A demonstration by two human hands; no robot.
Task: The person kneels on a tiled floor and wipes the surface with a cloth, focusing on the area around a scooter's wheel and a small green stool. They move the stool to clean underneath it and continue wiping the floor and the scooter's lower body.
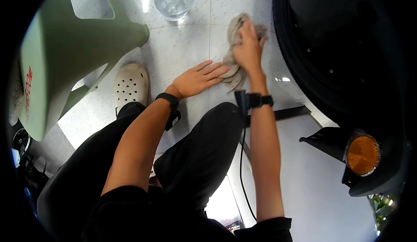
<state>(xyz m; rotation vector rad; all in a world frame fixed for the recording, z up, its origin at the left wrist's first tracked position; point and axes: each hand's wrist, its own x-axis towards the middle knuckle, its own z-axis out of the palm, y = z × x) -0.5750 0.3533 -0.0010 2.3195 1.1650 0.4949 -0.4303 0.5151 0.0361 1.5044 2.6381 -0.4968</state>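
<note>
A crumpled beige cloth point(234, 70) lies on the pale speckled tile floor point(186, 46). My right hand point(249, 48) presses down on its upper part, fingers bent around the fabric and slightly smeared. Beside it, my left hand point(197, 80) rests low over the tiles with its fingers stretched out, the fingertips reaching the cloth's left edge. Whether those fingertips press on the fabric or only lie against it, I cannot tell. Each wrist wears a black strap, and a thin black cable point(242, 172) runs down along my right forearm.
A clear jar with a white lid point(173, 0) stands on the floor ahead. To the left is a pale green plastic stool point(74, 42). A large black tyre point(289, 59) rises close on the right, with an orange round reflector point(363, 155) below it. My beige clog point(131, 85) stands near the stool.
</note>
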